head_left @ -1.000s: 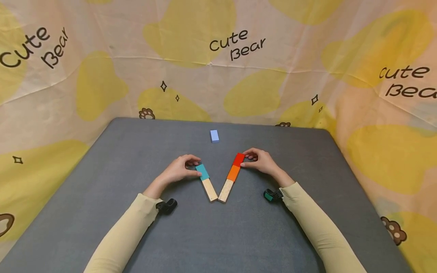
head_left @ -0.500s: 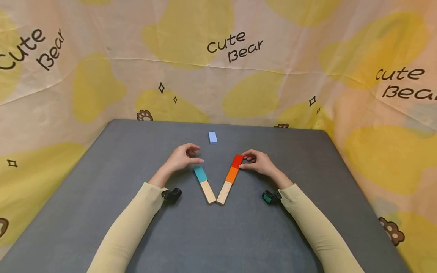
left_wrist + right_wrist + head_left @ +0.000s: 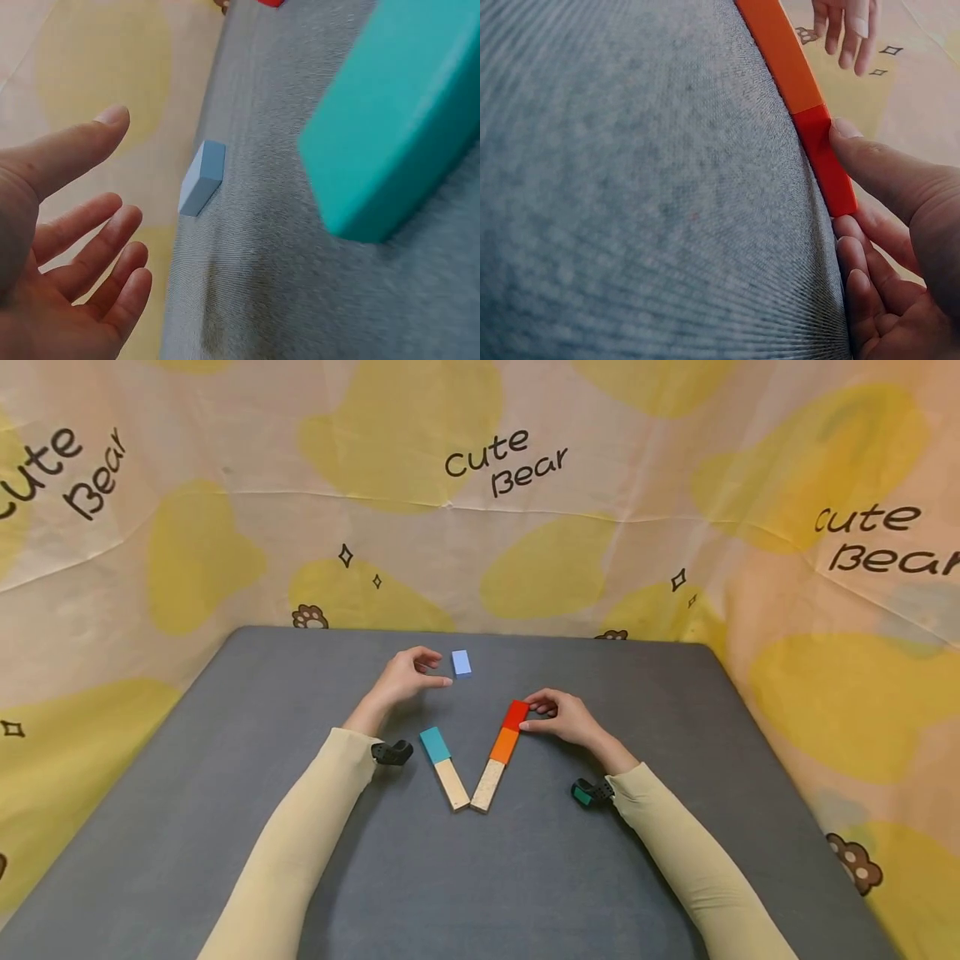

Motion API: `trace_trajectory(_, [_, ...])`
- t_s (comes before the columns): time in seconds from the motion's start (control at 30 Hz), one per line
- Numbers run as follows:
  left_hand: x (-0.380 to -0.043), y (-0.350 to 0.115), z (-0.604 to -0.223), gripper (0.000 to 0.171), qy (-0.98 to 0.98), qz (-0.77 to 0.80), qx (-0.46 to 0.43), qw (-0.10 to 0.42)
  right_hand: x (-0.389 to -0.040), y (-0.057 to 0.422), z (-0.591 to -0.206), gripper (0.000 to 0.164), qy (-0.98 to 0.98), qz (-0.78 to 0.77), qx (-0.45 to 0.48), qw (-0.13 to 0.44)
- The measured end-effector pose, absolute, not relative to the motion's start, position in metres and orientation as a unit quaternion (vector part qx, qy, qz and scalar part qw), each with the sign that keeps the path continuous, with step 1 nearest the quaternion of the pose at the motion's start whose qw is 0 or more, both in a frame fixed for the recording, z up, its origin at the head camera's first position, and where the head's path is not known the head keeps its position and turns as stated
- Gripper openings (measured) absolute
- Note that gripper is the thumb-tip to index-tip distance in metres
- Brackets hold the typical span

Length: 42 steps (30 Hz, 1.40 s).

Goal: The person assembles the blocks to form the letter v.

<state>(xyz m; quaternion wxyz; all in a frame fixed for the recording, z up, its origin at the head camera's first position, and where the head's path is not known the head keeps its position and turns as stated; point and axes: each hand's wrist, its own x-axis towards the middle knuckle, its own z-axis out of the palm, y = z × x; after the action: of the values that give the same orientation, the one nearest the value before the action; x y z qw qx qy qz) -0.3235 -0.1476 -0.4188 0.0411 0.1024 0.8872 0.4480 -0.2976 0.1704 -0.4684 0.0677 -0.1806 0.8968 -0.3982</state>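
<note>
My left hand (image 3: 403, 678) hovers with relaxed, spread fingers just left of a light blue block (image 3: 461, 663) near the table's back. The left wrist view shows a gap between this hand and the block. With thumb and fingertips, my right hand (image 3: 570, 720) holds the outer end of a red block (image 3: 516, 715). That block meets an orange block (image 3: 503, 747) and a plain wooden block (image 3: 487, 786) in a slanted row. A teal block (image 3: 435, 745) and another plain wooden block (image 3: 452, 785) form the other arm of this V, whose point faces me.
The blocks lie on a grey cloth-covered table (image 3: 525, 877). Behind and beside it hangs a yellow-patterned curtain (image 3: 397, 527). Black wrist bands (image 3: 393, 753) are worn at both sleeves.
My left hand has let go of the teal block and moved away from me to beside the light blue block. My right hand stays at the red block. The head view shifts slightly.
</note>
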Motion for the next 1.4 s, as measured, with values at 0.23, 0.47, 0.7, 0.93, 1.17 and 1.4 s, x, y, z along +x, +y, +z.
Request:
trace_trajectory(0.23, [-0.342,-0.145,-0.417,0.061,0.884,0.458,0.085,0.049,-0.298,0.171,-0.47,0.049,0.894,-0.405,-0.179,0.07])
trace_trajectory(0.47, [-0.36,-0.14,-0.423,0.061,0.872,0.482,0.058,0.06,-0.297,0.171,-0.471,0.048,0.896,-0.403,-0.177,0.065])
trace_trajectory(0.7, [-0.374,-0.132,-0.429,0.063,0.882,0.461,0.05,0.087,-0.295,0.172,-0.469,0.047,0.898,-0.399,-0.173,0.06])
trace_trajectory(0.93, [-0.379,-0.129,-0.433,0.068,0.883,0.45,0.058,0.118,-0.294,0.171,-0.466,0.047,0.897,-0.398,-0.183,0.062])
trace_trajectory(1.17, [-0.381,-0.125,-0.434,0.069,0.886,0.44,0.068,0.127,-0.293,0.171,-0.465,0.046,0.897,-0.4,-0.178,0.061])
trace_trajectory(1.4, [-0.38,-0.122,-0.437,0.072,0.894,0.425,0.064,0.126,-0.294,0.171,-0.467,0.048,0.897,-0.398,-0.181,0.064])
